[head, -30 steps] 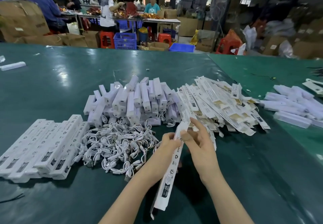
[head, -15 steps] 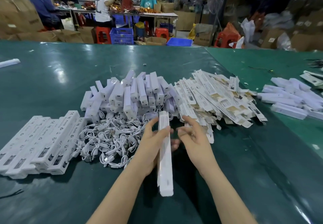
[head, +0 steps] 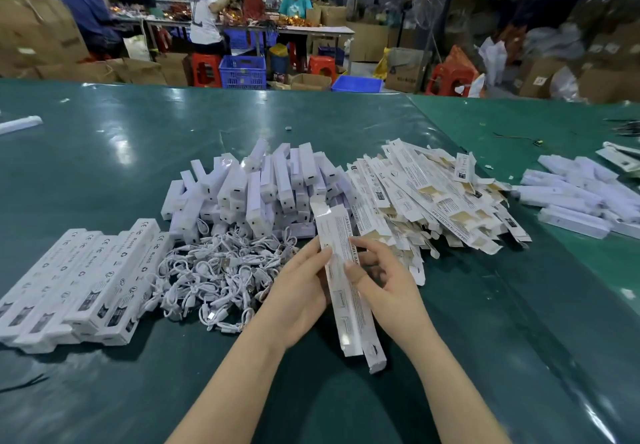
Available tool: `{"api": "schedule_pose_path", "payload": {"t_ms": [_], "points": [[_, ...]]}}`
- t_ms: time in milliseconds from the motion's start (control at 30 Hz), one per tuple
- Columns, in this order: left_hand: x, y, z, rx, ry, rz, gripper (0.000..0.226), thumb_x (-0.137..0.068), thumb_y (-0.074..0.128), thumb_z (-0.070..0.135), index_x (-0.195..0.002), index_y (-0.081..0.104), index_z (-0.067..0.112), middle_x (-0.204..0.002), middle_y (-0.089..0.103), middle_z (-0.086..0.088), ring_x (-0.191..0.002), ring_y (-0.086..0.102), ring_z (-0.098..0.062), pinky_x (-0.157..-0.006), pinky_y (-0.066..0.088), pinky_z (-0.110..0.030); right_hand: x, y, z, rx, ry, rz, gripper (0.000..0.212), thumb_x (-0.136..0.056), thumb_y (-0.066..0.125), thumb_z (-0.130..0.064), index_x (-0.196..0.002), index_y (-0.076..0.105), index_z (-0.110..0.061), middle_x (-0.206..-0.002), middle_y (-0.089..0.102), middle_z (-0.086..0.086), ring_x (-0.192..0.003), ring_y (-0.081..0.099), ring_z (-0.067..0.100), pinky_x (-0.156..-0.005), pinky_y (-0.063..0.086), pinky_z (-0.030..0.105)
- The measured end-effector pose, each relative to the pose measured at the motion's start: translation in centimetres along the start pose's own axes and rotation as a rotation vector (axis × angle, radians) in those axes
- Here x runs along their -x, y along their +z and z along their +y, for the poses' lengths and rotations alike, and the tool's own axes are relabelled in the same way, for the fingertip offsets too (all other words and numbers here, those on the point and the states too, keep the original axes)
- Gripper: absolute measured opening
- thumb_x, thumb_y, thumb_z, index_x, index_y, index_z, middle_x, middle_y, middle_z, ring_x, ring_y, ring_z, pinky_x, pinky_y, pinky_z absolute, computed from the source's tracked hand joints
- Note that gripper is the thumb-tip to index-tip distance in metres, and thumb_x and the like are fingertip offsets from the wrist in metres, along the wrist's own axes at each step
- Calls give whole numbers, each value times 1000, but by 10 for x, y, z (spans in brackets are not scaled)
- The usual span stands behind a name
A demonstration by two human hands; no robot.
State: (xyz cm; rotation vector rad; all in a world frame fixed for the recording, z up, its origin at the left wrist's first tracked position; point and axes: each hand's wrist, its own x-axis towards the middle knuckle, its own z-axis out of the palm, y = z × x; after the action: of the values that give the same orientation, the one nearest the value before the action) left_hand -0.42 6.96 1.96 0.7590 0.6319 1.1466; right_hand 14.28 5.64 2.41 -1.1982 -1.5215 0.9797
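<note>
I hold a long, narrow white carton (head: 341,291) above the green table, its far end pointing away from me. My left hand (head: 298,291) grips its left side, thumb tip near the printed face. My right hand (head: 384,281) grips the right side, thumb pressed on the face and fingers curled behind. Just beyond lie a heap of flat unfolded cartons (head: 426,197), a pile of white plastic devices (head: 263,187) and a tangle of short white cables (head: 218,270).
A row of closed white boxes (head: 79,284) lies at the left. More white boxes (head: 581,197) sit at the right on a lighter green table (head: 519,121). One stray box (head: 20,124) lies far left. People work at tables behind, among cardboard boxes, stools and blue crates.
The carton has gone from flat to squared-up and turned in my hands; its far end now leans left, and my right hand has closed round its right side.
</note>
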Motion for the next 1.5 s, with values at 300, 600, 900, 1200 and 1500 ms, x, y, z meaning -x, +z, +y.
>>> {"api": "schedule_pose_path", "payload": {"t_ms": [300,600,900,1200,1500], "points": [[1,-2,-3,-245,21,40,34,-92,63,22,-125,62,32,-113,72,-10,-95,70,-20,-78,59,-35,-4,3,0,-179,46,64,29,-93,61,-33,-99,57,-61,-89,68,-23,-88,65,-7,-71,48,7],[7,8,-9,-496,46,-117,60,-97,59,25,-145,32,48,-116,68,2,-110,66,-15,-90,54,-28,-1,3,-1,-226,43,44,44,-102,45,-21,-118,54,-61,-96,61,-42,-92,56,-21,-71,44,1],[7,5,-7,-363,-32,-145,65,-86,65,13,-138,43,46,-109,72,-4,-94,71,-27,-79,59,-47,-4,1,0,-261,75,57,29,-88,60,-46,-115,61,-55,-97,70,-14,-95,67,3,-77,56,20],[8,9,-7,-367,-84,-77,28,-98,56,13,-125,50,20,-93,72,-6,-79,72,-31,-69,61,-49,-3,6,-1,-276,156,110,14,-94,61,-24,-82,63,-32,-71,63,-15,-62,60,7,-49,48,20],[9,8,-6,-290,-158,-107,32,-99,54,13,-129,42,19,-93,73,-10,-78,71,-37,-63,59,-41,-6,3,1,-300,161,226,26,-89,66,-18,-104,63,-39,-92,72,-11,-90,68,14,-77,55,27]]}}
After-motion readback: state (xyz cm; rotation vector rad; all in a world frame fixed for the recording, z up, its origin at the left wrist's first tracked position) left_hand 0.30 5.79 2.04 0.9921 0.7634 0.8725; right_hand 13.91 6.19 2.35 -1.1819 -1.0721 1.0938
